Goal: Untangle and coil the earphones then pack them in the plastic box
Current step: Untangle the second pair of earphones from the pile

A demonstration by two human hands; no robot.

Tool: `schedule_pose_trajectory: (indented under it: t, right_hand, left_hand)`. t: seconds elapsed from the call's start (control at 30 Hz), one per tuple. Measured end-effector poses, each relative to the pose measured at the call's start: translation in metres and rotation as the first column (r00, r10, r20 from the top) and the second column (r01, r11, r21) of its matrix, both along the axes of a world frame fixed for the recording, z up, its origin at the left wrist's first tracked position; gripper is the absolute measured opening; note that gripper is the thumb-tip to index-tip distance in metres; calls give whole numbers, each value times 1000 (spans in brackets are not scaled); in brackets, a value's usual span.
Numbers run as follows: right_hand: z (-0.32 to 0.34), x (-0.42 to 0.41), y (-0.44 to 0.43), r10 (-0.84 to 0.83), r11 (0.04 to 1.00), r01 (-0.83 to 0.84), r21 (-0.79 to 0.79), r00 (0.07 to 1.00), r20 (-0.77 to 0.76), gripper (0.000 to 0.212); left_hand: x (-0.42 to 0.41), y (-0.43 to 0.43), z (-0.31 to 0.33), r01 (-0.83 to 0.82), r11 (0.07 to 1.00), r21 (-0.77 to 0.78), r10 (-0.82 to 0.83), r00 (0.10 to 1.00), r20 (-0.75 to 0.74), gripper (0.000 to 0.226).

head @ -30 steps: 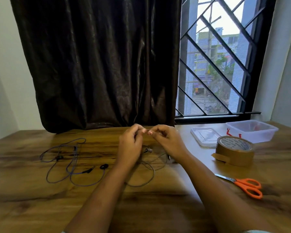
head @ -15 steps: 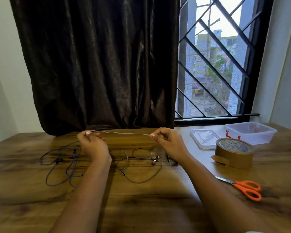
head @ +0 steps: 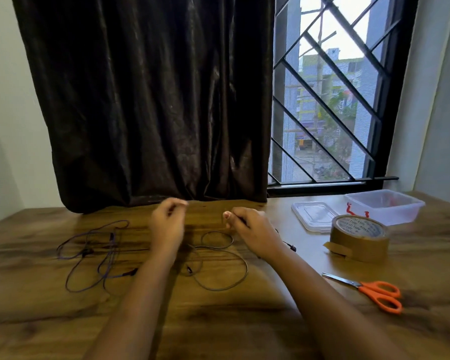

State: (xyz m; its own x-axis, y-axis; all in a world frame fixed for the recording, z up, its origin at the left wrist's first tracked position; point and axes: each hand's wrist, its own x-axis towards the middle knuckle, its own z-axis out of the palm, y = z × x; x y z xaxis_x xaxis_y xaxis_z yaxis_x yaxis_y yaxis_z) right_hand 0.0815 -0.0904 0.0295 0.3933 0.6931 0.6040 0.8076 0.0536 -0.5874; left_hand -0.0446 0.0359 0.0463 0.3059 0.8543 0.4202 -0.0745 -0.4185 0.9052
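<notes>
A thin grey earphone cable (head: 220, 266) lies in loose loops on the wooden table between my forearms. My right hand (head: 252, 229) has its fingers curled and pinches part of this cable above the table. My left hand (head: 168, 224) is raised beside it with fingers curled; it is blurred, and whether it holds the cable is unclear. A second, purple earphone set (head: 96, 253) lies tangled at the left. The clear plastic box (head: 385, 206) stands open at the back right, its lid (head: 313, 214) flat beside it.
A roll of brown packing tape (head: 359, 236) stands in front of the box. Orange-handled scissors (head: 372, 291) lie near the right front. A dark curtain (head: 151, 100) and a barred window (head: 330, 100) back the table.
My left hand, which had stretched the cable out to the left, has swung back toward my right hand. The loops on the table have shifted and spread.
</notes>
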Motion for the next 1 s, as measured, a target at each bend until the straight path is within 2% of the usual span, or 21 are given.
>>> schedule_pose_trajectory:
  t: [0.07, 0.13, 0.23, 0.3, 0.37, 0.47, 0.53, 0.6, 0.7, 0.77, 0.87, 0.93, 1.0]
  right_hand:
    - [-2, 1, 1, -4, 1000, 4, 2, 1000, 4, 33]
    - [-4, 4, 1, -9, 1000, 9, 1, 1000, 14, 30]
    - [-5, 5, 0, 38, 999, -38, 31, 999, -9, 19]
    - [-4, 1, 0, 112, 993, -111, 40, 992, -50, 24]
    - [-3, -5, 1, 172, 984, -168, 53, 983, -61, 25]
    - [-1, -10, 3, 215, 976, -213, 52, 975, -48, 24]
    - [1, -11, 4, 197, 979, -197, 49, 980, -3, 21]
    - [2, -9, 4, 147, 985, -147, 96, 989, 5, 19]
    - [0, -2, 3, 111, 982, -94, 164, 989, -96, 15]
    - [-1, 1, 1, 118, 984, -100, 147, 985, -124, 14]
    - [-5, 2, 1, 109, 993, -104, 61, 989, -102, 13]
    - [-7, 2, 2, 96, 995, -97, -14, 992, -87, 18]
    - [-9, 3, 2, 54, 988, -55, -145, 998, -10, 26]
  left_hand:
    - [9, -14, -6, 62, 976, 210, -22, 983, -184, 11]
    - [15, -19, -12, 121, 939, 323, -33, 963, -266, 13]
    - [18, -17, -19, 243, 885, 396, -101, 932, -347, 40]
    - [18, -21, -23, 329, 841, 431, -165, 913, -374, 55]
    - [19, -23, -25, 372, 800, 471, -211, 909, -359, 60]
    - [19, -23, -23, 315, 805, 502, -195, 941, -277, 39]
    - [16, -20, -21, 213, 805, 553, -61, 958, -280, 20]
    - [13, -14, -19, 80, 815, 574, 97, 958, -271, 11]
    - [7, -5, -18, -88, 864, 495, 209, 958, -195, 14]
    - [8, -1, -19, -128, 900, 417, 207, 967, -148, 14]
    - [11, 1, -19, -124, 942, 311, 149, 987, -60, 14]
    - [11, -2, -16, -99, 984, 149, 95, 995, 37, 15]
    - [9, -3, -11, -107, 994, -7, 107, 987, 122, 17]
